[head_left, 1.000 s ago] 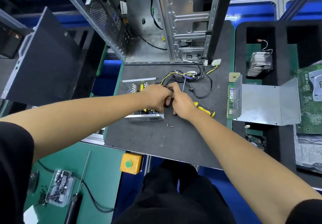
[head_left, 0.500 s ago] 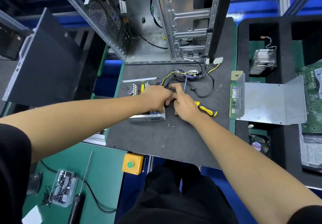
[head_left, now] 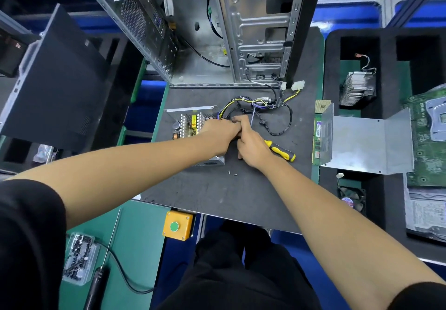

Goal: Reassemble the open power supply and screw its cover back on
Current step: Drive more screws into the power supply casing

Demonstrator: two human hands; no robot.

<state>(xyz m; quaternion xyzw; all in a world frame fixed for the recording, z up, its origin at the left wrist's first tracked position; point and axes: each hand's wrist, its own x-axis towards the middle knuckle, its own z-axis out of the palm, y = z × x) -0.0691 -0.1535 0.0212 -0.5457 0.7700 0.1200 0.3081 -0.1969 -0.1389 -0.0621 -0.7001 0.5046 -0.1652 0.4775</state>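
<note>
Open computer case (head_left: 241, 32) stands at the far end of the dark work mat (head_left: 217, 189), its side off and bare metal bays facing the person. A black side panel (head_left: 55, 87) leans off to the left.

Right of the mat, a black foam tray (head_left: 383, 44) holds parts in its cut-outs: a bent grey metal cover (head_left: 369, 145) lying across it, a green circuit board (head_left: 427, 155) at the right edge, and a finned heatsink (head_left: 357, 90) in a far compartment.

Open power supply (head_left: 190, 128) sits on the mat just in front of the case, lid off, its board with coils and capacitors exposed. A cable bundle (head_left: 260, 103) of yellow and black wires runs from its right side and loops over the mat toward the case.

Left hand (head_left: 220, 138) lies over the right end of the power supply, fingers curled down. Right hand (head_left: 251, 145) is pressed against it, knuckles touching, fingers curled at the point where the wires leave the unit. Both seem to be gripping the wires there, though the fingertips are hidden; cannot tell for certain what each holds.

Yellow-and-black screwdriver (head_left: 281, 150) lies on the mat just beside the right wrist. An orange button box (head_left: 177, 225) sits at the mat's near edge; a clear box of screws (head_left: 78, 259) sits on the green bench lower left. Two small loose screws (head_left: 232, 173) lie on the mat near the hands.
</note>
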